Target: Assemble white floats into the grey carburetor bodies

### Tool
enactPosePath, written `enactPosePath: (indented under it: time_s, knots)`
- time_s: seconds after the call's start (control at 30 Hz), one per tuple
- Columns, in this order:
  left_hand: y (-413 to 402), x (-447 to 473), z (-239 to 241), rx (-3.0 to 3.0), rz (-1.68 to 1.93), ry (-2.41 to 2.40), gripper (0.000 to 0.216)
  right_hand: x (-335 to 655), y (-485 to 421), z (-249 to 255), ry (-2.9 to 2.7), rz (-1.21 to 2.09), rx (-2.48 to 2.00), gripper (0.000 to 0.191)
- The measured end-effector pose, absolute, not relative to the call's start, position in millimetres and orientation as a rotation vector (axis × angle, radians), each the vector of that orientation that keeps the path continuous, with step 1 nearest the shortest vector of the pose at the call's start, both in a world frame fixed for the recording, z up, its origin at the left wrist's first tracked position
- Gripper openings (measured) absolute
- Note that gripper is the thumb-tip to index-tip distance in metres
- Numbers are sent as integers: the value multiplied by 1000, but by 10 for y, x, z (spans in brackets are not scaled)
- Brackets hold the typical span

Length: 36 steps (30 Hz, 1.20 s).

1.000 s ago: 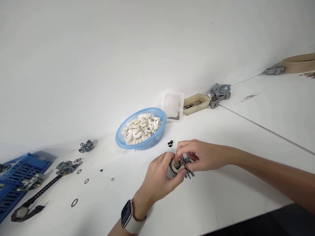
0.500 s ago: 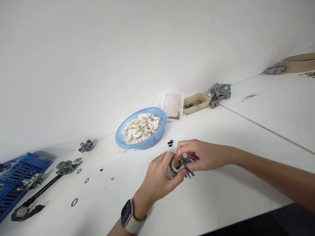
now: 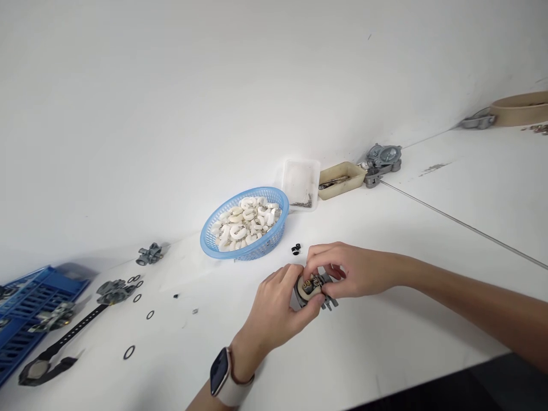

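Between my two hands is a grey metal carburetor (image 3: 329, 302) with a cream ring-shaped float (image 3: 305, 292) and brass parts showing at its middle. My left hand (image 3: 280, 311), with a watch on the wrist, is closed around its left side, the thumb along the near edge. My right hand (image 3: 349, 271) grips the right side, fingertips bent in at the top; whether they pinch a small part there is hidden. A small black part (image 3: 296, 249) lies on the table just beyond my hands.
Behind stands a blue basket (image 3: 205, 245) of white floats, beside a clear tray (image 3: 302, 177) and a cream tray (image 3: 351, 181) with thin metal pieces. Several black rings (image 3: 129, 352), carburetors (image 3: 113, 291), a strapped watch (image 3: 38, 368) and a blue crate (image 3: 17, 342) are at left.
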<state>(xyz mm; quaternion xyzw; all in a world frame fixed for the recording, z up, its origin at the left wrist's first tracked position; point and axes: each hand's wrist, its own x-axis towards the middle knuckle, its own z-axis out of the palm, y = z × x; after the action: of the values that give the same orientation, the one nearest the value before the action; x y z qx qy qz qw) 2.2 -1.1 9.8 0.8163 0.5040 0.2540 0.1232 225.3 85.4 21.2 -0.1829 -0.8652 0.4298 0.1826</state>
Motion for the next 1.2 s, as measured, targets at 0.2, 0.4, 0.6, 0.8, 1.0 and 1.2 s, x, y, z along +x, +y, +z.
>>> enactPosePath:
  time_s: [0.2, 0.4, 0.6, 0.8, 1.0, 1.2]
  knots:
    - [-32, 31, 94, 2385, 731, 1471, 16, 2247, 855, 221, -2446, 1221, -528, 35]
    - [-18, 28, 90, 2389, 742, 1462, 16, 2254, 853, 221, -2454, 1195, -510, 33]
    - [-23, 26, 98, 2389, 731, 1470, 16, 2248, 851, 225, -2453, 1202, -516, 32]
    - [-22, 32, 96, 2383, 741, 1463, 15, 2255, 850, 227, -2455, 1203, -522, 33]
    - [-22, 27, 93, 2388, 745, 1459, 14, 2247, 852, 222, -2453, 1205, -506, 33]
    - [-20, 26, 90, 2381, 736, 1469, 15, 2247, 848, 228, -2459, 1215, -535, 33]
